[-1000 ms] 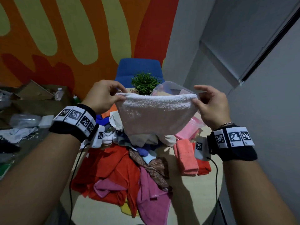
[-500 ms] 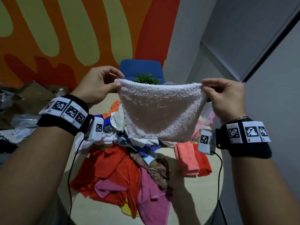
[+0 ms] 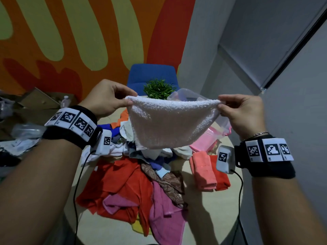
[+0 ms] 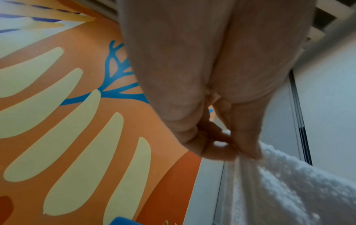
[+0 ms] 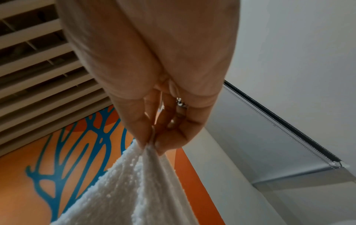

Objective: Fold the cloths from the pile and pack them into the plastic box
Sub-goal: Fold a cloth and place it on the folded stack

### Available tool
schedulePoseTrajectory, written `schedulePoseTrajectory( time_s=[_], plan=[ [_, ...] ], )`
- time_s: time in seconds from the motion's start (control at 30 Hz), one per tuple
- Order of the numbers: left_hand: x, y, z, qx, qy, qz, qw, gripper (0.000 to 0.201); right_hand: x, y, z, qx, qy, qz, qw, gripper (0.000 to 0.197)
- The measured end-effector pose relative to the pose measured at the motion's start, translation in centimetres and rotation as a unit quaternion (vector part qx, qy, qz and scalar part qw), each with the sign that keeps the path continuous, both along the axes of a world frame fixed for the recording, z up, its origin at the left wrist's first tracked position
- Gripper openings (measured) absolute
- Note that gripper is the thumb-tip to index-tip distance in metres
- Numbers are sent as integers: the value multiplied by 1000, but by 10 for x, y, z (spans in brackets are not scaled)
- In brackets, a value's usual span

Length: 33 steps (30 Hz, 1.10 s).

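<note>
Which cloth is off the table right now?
The white terry cloth: left hand and right hand pinch its top corners, stretching it in the air. The other cloths lie on the table.

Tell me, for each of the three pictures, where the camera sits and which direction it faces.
Head: on the head, facing forward and down at the table; both forearms, left hand and right hand show.
Left wrist: under the left wrist, facing up along the fingers toward the mural.
Right wrist: under the right wrist, facing up toward the ceiling slats.
Shared: all show the white towel.
</note>
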<state>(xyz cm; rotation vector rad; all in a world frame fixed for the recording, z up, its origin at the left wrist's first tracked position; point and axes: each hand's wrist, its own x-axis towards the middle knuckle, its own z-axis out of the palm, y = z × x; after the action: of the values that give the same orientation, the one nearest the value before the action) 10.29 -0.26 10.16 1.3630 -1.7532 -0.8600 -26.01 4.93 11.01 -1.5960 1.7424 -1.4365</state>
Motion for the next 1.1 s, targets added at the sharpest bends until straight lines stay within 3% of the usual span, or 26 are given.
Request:
schedulePoseTrajectory(
  time_s=[0.13,0.27,0.47,0.57,0.67,0.77,0.97,1.03,1.1],
  plan=[
    [-2,-1,-4,-66,-43,62,995,10,0,-1,-10,24,99,-24,995,12],
    [-10,-8,-16,-122,-127,107,978,11,9,-10,-23,42,201,-55,977,4],
    [-10,-16,-20,-159,-55,183,968,7,29,-19,-28,-7,138,-63,988,8],
    [-6,-16,-13,-164,-3,197,967,11,32,-22,-24,-30,46,-43,998,13],
    [-3,-7,-4,-119,91,169,974,13,29,-16,-25,-16,-12,-6,1000,16],
    [6,6,-2,-52,112,112,986,12,29,-1,-25,5,-39,27,999,22],
    [22,12,-12,35,66,54,996,10,26,12,-30,39,-75,50,995,24],
    [24,5,-31,48,23,51,997,9,24,2,-45,70,-34,48,996,23],
    [25,-4,-60,56,-43,52,996,6,23,-10,-69,126,59,50,989,18]
  ],
)
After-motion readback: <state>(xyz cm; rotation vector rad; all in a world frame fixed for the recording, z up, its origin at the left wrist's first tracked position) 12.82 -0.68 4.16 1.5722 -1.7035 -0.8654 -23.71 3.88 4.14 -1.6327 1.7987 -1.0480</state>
